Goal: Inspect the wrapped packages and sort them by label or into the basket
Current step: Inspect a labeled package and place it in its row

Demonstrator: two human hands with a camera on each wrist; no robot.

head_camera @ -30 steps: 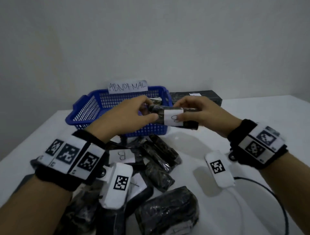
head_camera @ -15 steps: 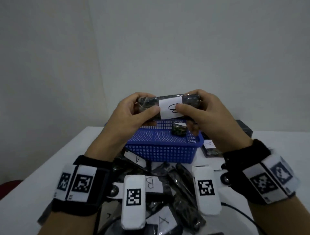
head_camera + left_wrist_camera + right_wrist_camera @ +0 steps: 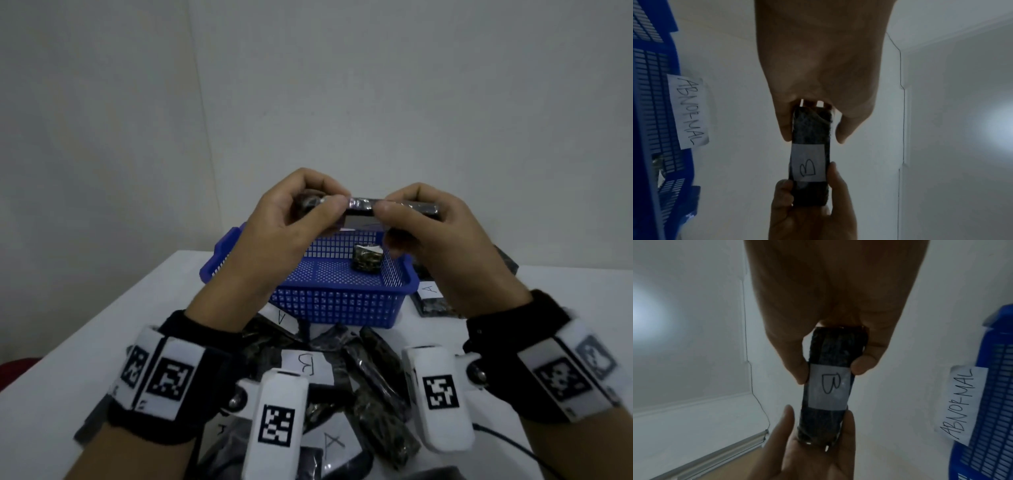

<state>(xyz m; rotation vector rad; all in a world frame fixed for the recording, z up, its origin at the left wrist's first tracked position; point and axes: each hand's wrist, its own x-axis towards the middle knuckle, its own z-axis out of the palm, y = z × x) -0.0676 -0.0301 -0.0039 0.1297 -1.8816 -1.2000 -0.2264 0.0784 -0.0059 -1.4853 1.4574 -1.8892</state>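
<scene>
Since half a second ago both hands have tipped the package (image 3: 361, 205) so that its white label, then facing the head camera, now faces away and downward; only a dark shiny edge shows between the thumbs. Left hand (image 3: 291, 219) pinches one end, thumb on the near side and fingers curled over the far side; right hand (image 3: 431, 226) pinches the other end the same way; the package hangs level between them, above the blue basket (image 3: 337, 308) and well clear of it. Both wrist views show the label marked B (image 3: 829, 385), and the wrap looks whole there, though dimly lit. Judging by this, the inspection step is in hand, nearly done; the next move calls for choosing a B place rather than the basket tagged ABNORMAL (image 3: 688, 112), which holds one small package (image 3: 367, 257). Below the wrists lies the unsorted pile (image 3: 370, 377); beyond the right hand sits an A-labelled package (image 3: 430, 298).
</scene>
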